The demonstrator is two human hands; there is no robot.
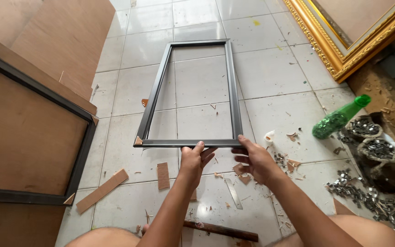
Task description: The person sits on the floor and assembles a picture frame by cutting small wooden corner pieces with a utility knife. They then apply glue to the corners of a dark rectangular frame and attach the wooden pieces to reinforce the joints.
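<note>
A dark grey rectangular picture frame (232,87) lies flat on the white tiled floor, empty in the middle, with a small brown corner piece at its near left corner. My left hand (195,161) grips the frame's near rail from below, thumb on top. My right hand (254,160) holds the same rail near its right corner, fingers curled under it. Both forearms reach forward from my bare knees at the bottom edge.
A framed brown board (33,137) rests at the left with more boards behind it. An ornate gold frame (339,55) stands at top right. A green bottle (339,120), bags of metal clips (379,148), loose clips, wood scraps (102,190), a metal ruler (233,192) and a dark stick (222,230) litter the floor.
</note>
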